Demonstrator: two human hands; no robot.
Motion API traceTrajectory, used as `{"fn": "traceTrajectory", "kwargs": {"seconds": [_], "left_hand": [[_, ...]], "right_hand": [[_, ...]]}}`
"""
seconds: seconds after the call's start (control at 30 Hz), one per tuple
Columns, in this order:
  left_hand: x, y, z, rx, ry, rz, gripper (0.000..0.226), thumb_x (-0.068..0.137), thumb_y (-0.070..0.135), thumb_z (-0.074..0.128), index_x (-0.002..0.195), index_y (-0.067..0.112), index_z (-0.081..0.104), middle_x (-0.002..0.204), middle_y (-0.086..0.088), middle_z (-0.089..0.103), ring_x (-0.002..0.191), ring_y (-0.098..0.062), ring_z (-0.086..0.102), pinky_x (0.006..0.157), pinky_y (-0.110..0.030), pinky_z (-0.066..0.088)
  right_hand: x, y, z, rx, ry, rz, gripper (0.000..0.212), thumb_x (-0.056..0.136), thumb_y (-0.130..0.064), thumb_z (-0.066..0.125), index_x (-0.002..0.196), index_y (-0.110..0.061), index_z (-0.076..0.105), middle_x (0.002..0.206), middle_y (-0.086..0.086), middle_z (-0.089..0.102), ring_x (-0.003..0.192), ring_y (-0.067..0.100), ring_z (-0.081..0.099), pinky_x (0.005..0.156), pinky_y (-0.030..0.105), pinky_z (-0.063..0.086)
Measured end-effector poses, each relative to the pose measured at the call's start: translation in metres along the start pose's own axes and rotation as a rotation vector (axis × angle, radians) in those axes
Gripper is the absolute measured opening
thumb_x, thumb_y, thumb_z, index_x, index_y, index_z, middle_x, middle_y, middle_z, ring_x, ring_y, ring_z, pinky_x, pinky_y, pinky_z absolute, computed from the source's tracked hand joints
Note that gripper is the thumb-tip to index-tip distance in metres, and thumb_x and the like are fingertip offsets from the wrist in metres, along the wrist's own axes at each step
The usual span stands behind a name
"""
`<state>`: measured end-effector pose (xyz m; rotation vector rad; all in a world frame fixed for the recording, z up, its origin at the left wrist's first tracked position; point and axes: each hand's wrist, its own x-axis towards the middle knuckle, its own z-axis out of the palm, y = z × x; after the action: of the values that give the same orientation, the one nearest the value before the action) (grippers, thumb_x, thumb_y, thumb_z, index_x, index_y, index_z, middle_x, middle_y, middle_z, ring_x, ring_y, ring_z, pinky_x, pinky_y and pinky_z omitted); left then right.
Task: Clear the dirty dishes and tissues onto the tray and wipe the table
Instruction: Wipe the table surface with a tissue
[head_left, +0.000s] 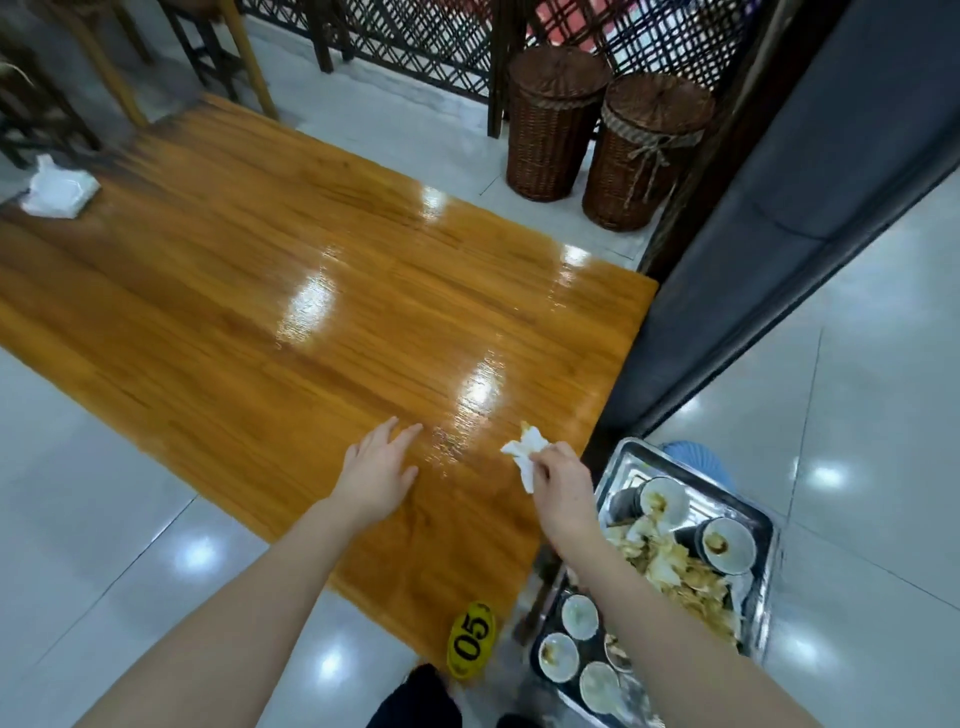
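Head view: the left hand (379, 473) is over the wooden tabletop (260, 291) near its close edge, fingers straight and spread, holding nothing. Near it, the right hand (558, 475) pinches a crumpled white tissue (527, 452) in curled fingers. Past the right edge, a metal tray (631, 451) holds dirty bowls (665, 501) and used tissues (675, 566).

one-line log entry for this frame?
left hand: open, over table | right hand: pinches tissue | tray: dishes loaded
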<state>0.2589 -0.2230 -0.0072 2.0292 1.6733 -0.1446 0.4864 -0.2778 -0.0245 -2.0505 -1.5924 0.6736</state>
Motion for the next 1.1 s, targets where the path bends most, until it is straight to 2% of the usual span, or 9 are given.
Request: {"fn": "traceTrajectory", "kwargs": {"seconds": [0.1, 0.27, 0.37, 0.43, 0.57, 0.73, 0.9, 1.1], "left_hand": [[-0.021, 0.032, 0.017, -0.027, 0.034, 0.004, 0.059, 0.098, 0.028, 0.049, 0.150, 0.029, 0.023, 0.157, -0.008, 0.017, 0.144, -0.028, 0.021, 0.113, -0.046, 0.023], [-0.063, 0.072, 0.045, -0.039, 0.077, -0.032, 0.059, 0.098, 0.028, 0.048, 0.150, 0.030, 0.022, 0.157, -0.007, 0.018, 0.143, -0.028, 0.023, 0.112, -0.045, 0.024], [-0.087, 0.086, 0.058, -0.051, 0.072, -0.076, 0.058, 0.098, 0.029, 0.047, 0.150, 0.030, 0.022, 0.158, -0.007, 0.017, 0.143, -0.027, 0.022, 0.113, -0.045, 0.023], [-0.101, 0.090, 0.065, -0.055, 0.076, -0.103, 0.058, 0.098, 0.030, 0.048, 0.150, 0.030, 0.022, 0.158, -0.007, 0.017, 0.143, -0.028, 0.022, 0.113, -0.047, 0.023], [-0.120, 0.097, 0.068, -0.035, 0.084, -0.148, 0.058, 0.098, 0.031, 0.048, 0.150, 0.031, 0.022, 0.158, -0.007, 0.017, 0.143, -0.028, 0.023, 0.114, -0.046, 0.024], [-0.142, 0.112, 0.068, -0.027, 0.116, -0.129, 0.059, 0.098, 0.030, 0.048, 0.151, 0.030, 0.021, 0.158, -0.006, 0.016, 0.144, -0.027, 0.023, 0.115, -0.046, 0.022], [-0.176, 0.109, 0.090, -0.040, 0.128, -0.112, 0.059, 0.098, 0.028, 0.050, 0.150, 0.030, 0.024, 0.158, -0.006, 0.017, 0.143, -0.025, 0.023, 0.114, -0.045, 0.022], [-0.222, 0.104, 0.121, -0.139, 0.091, -0.152, 0.056, 0.097, 0.024, 0.050, 0.149, 0.026, 0.029, 0.157, -0.009, 0.019, 0.143, -0.030, 0.023, 0.116, -0.041, 0.021]], "right_hand": [[-0.021, 0.025, -0.026, 0.021, 0.033, -0.008, 0.022, 0.093, 0.000, 0.049, 0.106, -0.001, 0.067, 0.097, 0.001, 0.055, 0.084, 0.011, 0.052, 0.077, 0.015, 0.036], [-0.054, 0.063, -0.055, -0.007, -0.013, -0.026, 0.021, 0.093, -0.004, 0.050, 0.105, -0.002, 0.068, 0.099, 0.002, 0.057, 0.084, 0.010, 0.051, 0.075, 0.015, 0.034], [-0.071, 0.082, -0.075, -0.017, -0.015, -0.057, 0.021, 0.091, 0.000, 0.051, 0.101, 0.000, 0.069, 0.094, 0.005, 0.059, 0.084, 0.012, 0.051, 0.077, 0.021, 0.040], [-0.080, 0.094, -0.087, -0.012, 0.005, -0.064, 0.020, 0.090, 0.001, 0.052, 0.098, 0.000, 0.070, 0.090, 0.004, 0.058, 0.083, 0.014, 0.052, 0.077, 0.023, 0.042], [-0.092, 0.106, -0.107, -0.015, 0.026, -0.037, 0.018, 0.090, 0.001, 0.053, 0.096, -0.001, 0.070, 0.091, -0.001, 0.056, 0.082, 0.012, 0.052, 0.074, 0.015, 0.034], [-0.113, 0.109, -0.119, -0.009, 0.043, -0.026, 0.017, 0.091, 0.000, 0.053, 0.096, -0.001, 0.069, 0.091, 0.001, 0.057, 0.083, 0.016, 0.054, 0.072, 0.017, 0.036], [-0.155, 0.120, -0.116, 0.029, 0.047, -0.028, 0.019, 0.091, -0.002, 0.053, 0.103, -0.003, 0.068, 0.092, -0.001, 0.056, 0.087, 0.016, 0.056, 0.078, 0.021, 0.043], [-0.186, 0.122, -0.117, 0.020, 0.045, -0.032, 0.020, 0.092, -0.004, 0.051, 0.106, -0.001, 0.067, 0.098, 0.001, 0.057, 0.084, 0.012, 0.053, 0.078, 0.018, 0.039]]}}
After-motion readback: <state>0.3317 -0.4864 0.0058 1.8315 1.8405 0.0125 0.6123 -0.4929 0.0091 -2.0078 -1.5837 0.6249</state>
